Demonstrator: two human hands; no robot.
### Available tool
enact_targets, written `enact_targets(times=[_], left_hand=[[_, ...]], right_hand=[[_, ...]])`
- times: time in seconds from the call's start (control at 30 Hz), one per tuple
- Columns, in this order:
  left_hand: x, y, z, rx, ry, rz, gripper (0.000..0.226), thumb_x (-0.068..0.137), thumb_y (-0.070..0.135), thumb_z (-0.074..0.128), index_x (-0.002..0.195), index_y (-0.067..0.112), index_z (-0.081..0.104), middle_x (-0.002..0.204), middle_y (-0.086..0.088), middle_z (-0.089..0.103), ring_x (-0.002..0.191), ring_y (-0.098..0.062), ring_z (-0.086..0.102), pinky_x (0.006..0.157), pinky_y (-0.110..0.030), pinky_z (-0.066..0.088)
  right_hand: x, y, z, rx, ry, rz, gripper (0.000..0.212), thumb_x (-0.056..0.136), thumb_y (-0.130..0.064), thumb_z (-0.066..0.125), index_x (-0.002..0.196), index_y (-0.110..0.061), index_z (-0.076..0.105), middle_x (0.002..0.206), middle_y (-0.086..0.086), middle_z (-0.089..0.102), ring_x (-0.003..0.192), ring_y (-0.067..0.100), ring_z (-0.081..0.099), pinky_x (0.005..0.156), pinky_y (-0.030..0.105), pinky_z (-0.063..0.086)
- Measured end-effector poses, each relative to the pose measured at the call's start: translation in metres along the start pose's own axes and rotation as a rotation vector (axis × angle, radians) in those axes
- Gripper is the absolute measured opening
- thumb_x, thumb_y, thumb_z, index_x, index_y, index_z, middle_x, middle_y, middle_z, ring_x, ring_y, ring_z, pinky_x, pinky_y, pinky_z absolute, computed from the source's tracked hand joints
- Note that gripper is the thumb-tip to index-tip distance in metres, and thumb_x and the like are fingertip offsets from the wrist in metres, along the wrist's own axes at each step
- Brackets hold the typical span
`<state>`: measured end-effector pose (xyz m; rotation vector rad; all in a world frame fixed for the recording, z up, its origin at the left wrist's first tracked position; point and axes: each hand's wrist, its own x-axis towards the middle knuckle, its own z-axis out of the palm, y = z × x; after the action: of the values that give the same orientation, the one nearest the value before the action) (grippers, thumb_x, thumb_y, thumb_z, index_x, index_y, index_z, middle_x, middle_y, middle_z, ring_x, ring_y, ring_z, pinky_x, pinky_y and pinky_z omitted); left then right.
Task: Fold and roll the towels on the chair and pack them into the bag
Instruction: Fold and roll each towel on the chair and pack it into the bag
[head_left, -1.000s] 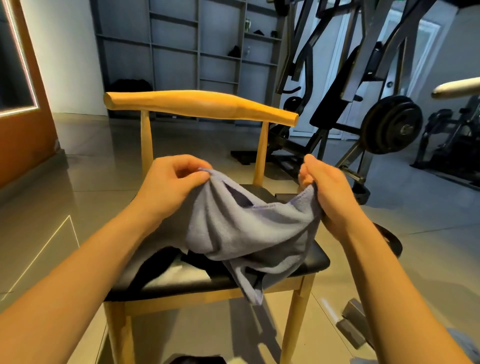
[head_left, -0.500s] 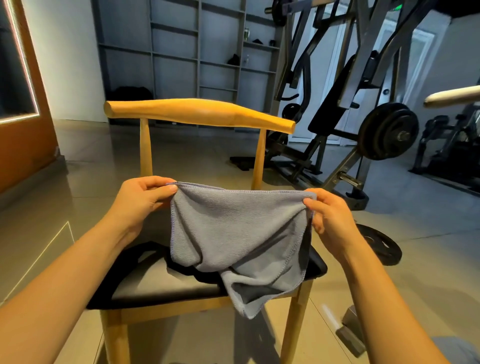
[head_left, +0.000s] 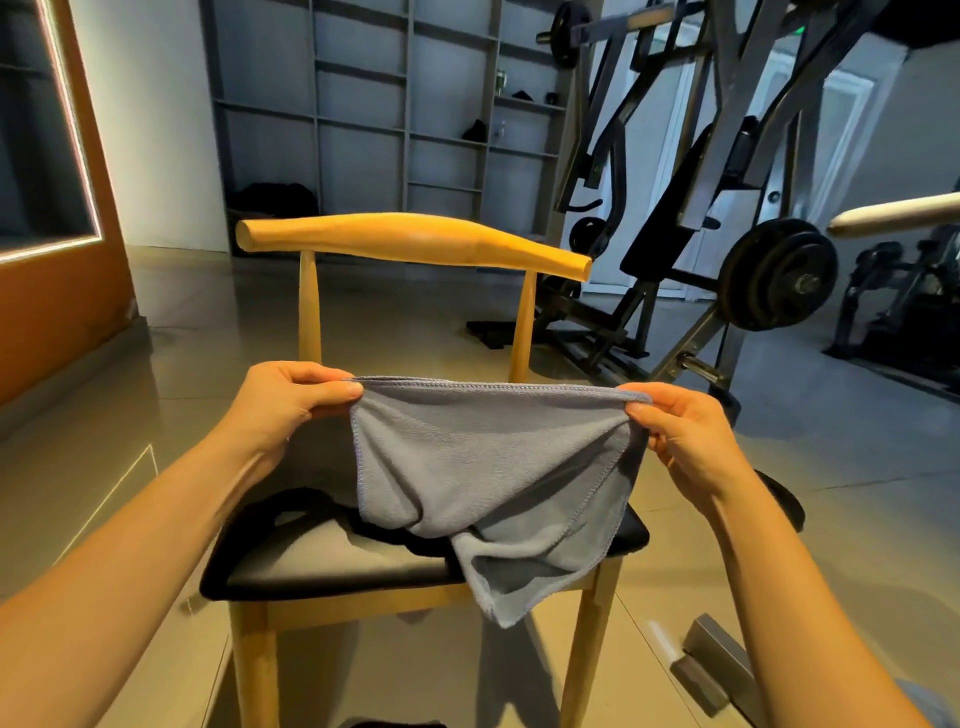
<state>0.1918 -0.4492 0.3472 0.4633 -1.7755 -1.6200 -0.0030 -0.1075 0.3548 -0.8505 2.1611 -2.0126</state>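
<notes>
Left hand (head_left: 291, 400) pinches the top left corner of the grey towel (head_left: 483, 457), thumb and curled fingers clamped on the hem. Right hand (head_left: 685, 436) pinches the top right corner the same way. The top hem is pulled taut and near level between the hands, and the towel is held in the air over the chair (head_left: 410, 241), in front of its backrest posts. The towel's lower part hangs bunched and twisted. One loose corner droops past the front edge of the black seat (head_left: 332, 561), and the cloth hides the right half of the seat. A black fabric item (head_left: 306, 506) lies on the seat behind and left of the towel, partly covered by it; cannot tell what it is. Behind the chair stands a grey shelf unit (head_left: 389, 114) with a few small dark objects on it. On the right is a weight machine (head_left: 727, 156) with a loaded weight plate (head_left: 779, 273), close to the chair's right side. A white padded bar (head_left: 893, 215) juts in from the far right. A loose dark plate (head_left: 779, 499) lies on the floor just behind the right forearm. A grey metal block (head_left: 711, 660) sits on the tiles near the chair's front right leg. An orange panel (head_left: 57, 291) with a lit strip is at the left edge.
</notes>
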Motion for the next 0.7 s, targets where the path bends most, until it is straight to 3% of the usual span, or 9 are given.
enact_targets(times=[0.13,0.27,0.43,0.47,0.57,0.7], left_hand=[[-0.003,0.035,-0.008,0.027,0.026,0.061,0.013,0.084,0.007,0.078,0.097,0.005,0.076,0.088,-0.005,0.077,0.083,-0.017,0.074,0.064,-0.021,0.058],[-0.001,0.081,-0.02,0.098,0.081,0.191,0.014,0.088,0.016,0.077,0.1,0.01,0.076,0.101,-0.01,0.074,0.096,-0.021,0.066,0.086,-0.038,0.052],[-0.003,0.131,-0.045,0.106,0.124,0.278,0.004,0.09,0.008,0.073,0.094,0.01,0.072,0.095,-0.012,0.07,0.094,-0.024,0.063,0.082,-0.034,0.053],[-0.005,0.137,-0.052,0.117,0.123,0.263,0.008,0.09,0.008,0.073,0.098,0.006,0.072,0.097,-0.013,0.07,0.095,-0.023,0.063,0.086,-0.037,0.052],[-0.014,0.149,-0.067,0.154,0.089,0.219,0.013,0.087,0.009,0.077,0.099,0.005,0.073,0.094,-0.011,0.07,0.092,-0.022,0.061,0.088,-0.037,0.05],[-0.027,0.162,-0.078,0.14,0.061,0.193,0.005,0.087,0.008,0.076,0.09,0.009,0.072,0.081,-0.005,0.07,0.083,-0.016,0.062,0.08,-0.028,0.049]], right_hand=[[0.003,-0.034,-0.004,0.013,-0.03,-0.037,0.021,0.098,-0.001,0.058,0.113,-0.004,0.072,0.102,0.012,0.076,0.095,0.024,0.07,0.08,0.032,0.058],[0.003,-0.082,0.017,0.023,0.123,-0.145,0.014,0.098,-0.007,0.061,0.107,-0.007,0.072,0.093,0.011,0.072,0.089,0.025,0.066,0.073,0.033,0.056],[-0.022,-0.148,0.02,0.076,-0.36,-0.197,0.009,0.094,-0.004,0.06,0.099,0.0,0.066,0.084,0.005,0.069,0.077,0.015,0.068,0.064,0.025,0.056],[-0.023,-0.155,0.019,0.054,-0.339,-0.212,0.01,0.095,-0.004,0.059,0.1,0.0,0.066,0.082,0.003,0.07,0.076,0.015,0.068,0.064,0.023,0.056],[-0.013,-0.166,0.023,-0.034,-0.058,-0.237,0.01,0.097,-0.007,0.062,0.101,-0.005,0.071,0.078,0.0,0.073,0.077,0.018,0.067,0.065,0.026,0.054],[-0.02,-0.185,0.025,-0.008,-0.169,-0.246,0.015,0.097,-0.008,0.063,0.107,-0.002,0.071,0.091,0.006,0.074,0.081,0.017,0.071,0.069,0.027,0.057]])
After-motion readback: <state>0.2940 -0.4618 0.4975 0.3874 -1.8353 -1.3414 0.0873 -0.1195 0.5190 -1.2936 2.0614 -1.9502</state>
